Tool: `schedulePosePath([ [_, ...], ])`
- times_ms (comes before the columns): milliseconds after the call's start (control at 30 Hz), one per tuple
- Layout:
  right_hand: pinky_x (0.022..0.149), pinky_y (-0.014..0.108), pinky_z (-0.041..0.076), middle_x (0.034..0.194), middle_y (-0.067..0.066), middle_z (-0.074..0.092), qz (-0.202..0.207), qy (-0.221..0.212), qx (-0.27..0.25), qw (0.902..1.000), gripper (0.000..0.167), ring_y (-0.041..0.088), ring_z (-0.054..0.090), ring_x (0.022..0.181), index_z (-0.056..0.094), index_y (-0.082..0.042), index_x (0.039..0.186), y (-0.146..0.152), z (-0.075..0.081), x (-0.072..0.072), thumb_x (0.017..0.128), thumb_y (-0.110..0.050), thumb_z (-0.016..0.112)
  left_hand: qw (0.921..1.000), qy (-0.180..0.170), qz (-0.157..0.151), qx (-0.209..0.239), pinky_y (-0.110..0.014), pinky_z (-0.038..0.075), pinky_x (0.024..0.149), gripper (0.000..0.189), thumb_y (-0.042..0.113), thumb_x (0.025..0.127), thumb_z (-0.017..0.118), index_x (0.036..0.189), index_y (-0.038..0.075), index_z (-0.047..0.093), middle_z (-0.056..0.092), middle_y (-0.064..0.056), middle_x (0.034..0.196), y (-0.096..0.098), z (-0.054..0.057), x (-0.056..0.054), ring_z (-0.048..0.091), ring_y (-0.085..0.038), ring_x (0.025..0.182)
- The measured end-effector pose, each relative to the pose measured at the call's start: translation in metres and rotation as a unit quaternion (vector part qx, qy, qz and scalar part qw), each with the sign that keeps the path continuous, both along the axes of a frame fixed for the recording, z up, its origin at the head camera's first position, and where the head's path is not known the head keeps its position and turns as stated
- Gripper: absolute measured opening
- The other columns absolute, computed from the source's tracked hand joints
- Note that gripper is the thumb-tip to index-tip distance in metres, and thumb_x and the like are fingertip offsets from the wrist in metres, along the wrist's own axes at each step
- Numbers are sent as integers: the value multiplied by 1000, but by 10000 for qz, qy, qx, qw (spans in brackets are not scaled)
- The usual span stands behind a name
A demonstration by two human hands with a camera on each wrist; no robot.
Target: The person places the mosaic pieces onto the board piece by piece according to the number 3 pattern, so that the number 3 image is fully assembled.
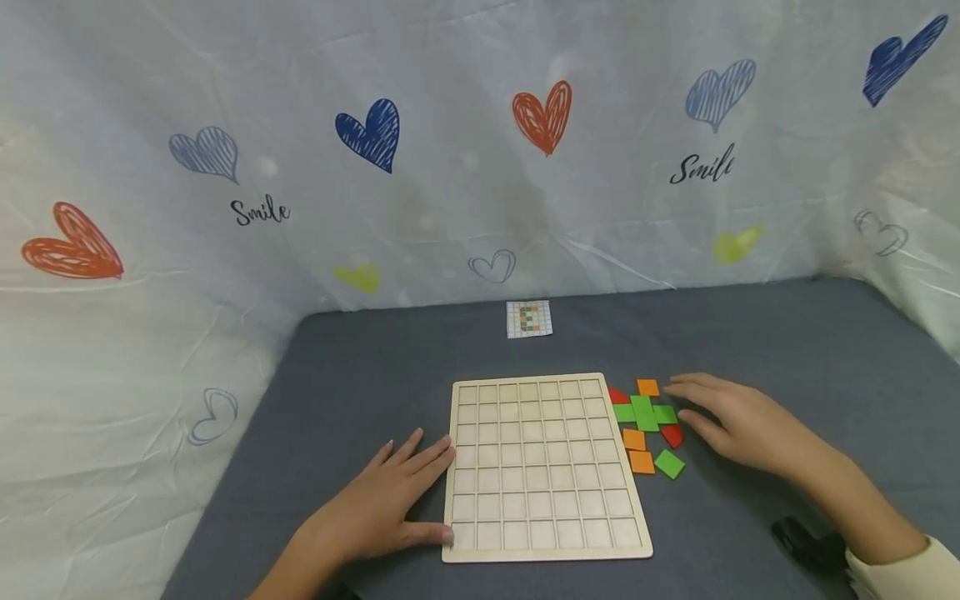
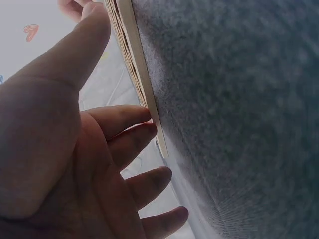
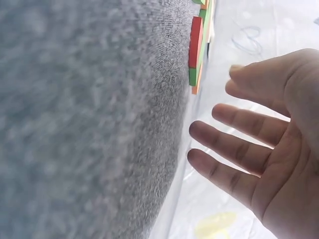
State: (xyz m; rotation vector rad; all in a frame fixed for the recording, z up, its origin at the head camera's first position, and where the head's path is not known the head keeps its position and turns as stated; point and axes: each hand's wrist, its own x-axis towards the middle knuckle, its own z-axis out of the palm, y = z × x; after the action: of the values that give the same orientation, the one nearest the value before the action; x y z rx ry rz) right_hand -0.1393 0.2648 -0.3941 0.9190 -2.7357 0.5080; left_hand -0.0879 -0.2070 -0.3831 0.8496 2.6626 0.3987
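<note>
A pale wooden grid board [image 1: 546,554] lies flat on the grey cloth, its square cells bare. My left hand [image 1: 382,504] is at its left edge, fingers spread and straight, with thumb and fingertips right at the rim; the left wrist view shows the board's edge [image 2: 144,82] against them. Just right of the board sits a loose group of orange, green and red pieces, among them a green square [image 1: 670,464], an orange square [image 1: 648,387] and a red rounded piece [image 1: 672,435]. Beside this group my right hand [image 1: 750,425] hovers with relaxed fingers, holding nothing.
A small card [image 1: 529,319] with a coloured grid pattern lies behind the board. The grey cloth [image 1: 360,375] covers the table, and a white curtain [image 1: 450,192] printed with hearts rises at its back and sides. A black strap [image 1: 806,546] is near the right wrist.
</note>
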Motion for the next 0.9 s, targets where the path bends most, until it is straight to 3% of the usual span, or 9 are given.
schedulePosePath([
  [167, 87, 55, 52, 126, 17, 65, -27, -303, 98, 9995, 36, 38, 63, 113, 69, -1, 123, -1, 2, -6, 88, -6, 75, 9999, -158, -29, 58, -67, 15, 113, 110, 78, 78, 60, 161, 15, 26, 21, 0, 166, 0, -2, -1, 12, -37, 151],
  [400, 84, 52, 54, 120, 13, 68, 24, -314, 113, 9994, 32, 34, 65, 107, 71, -2, 120, -5, 1, -17, 88, -4, 75, 9994, -308, -101, 81, -67, 14, 113, 123, 81, 68, 68, 162, 15, 22, 15, 2, 167, 0, -4, -2, 11, -36, 151],
  [700, 80, 50, 54, 108, 8, 71, -64, -472, 335, 9983, 25, 29, 67, 97, 74, -4, 112, -16, 2, -33, 87, -3, 75, 9994, -333, -113, 76, -69, 18, 111, 122, 81, 70, 66, 162, 15, 22, 14, 0, 167, 0, -5, -2, 11, -37, 151],
  [900, 69, 42, 54, 97, 1, 68, -205, -657, 573, 9960, 21, 20, 64, 83, 76, -9, 102, -23, 3, -42, 82, -5, 81, 9994, -327, -100, -21, -67, 17, 112, 122, 82, 69, 66, 162, 15, 21, 14, 1, 167, 1, -5, -1, 11, -35, 151],
])
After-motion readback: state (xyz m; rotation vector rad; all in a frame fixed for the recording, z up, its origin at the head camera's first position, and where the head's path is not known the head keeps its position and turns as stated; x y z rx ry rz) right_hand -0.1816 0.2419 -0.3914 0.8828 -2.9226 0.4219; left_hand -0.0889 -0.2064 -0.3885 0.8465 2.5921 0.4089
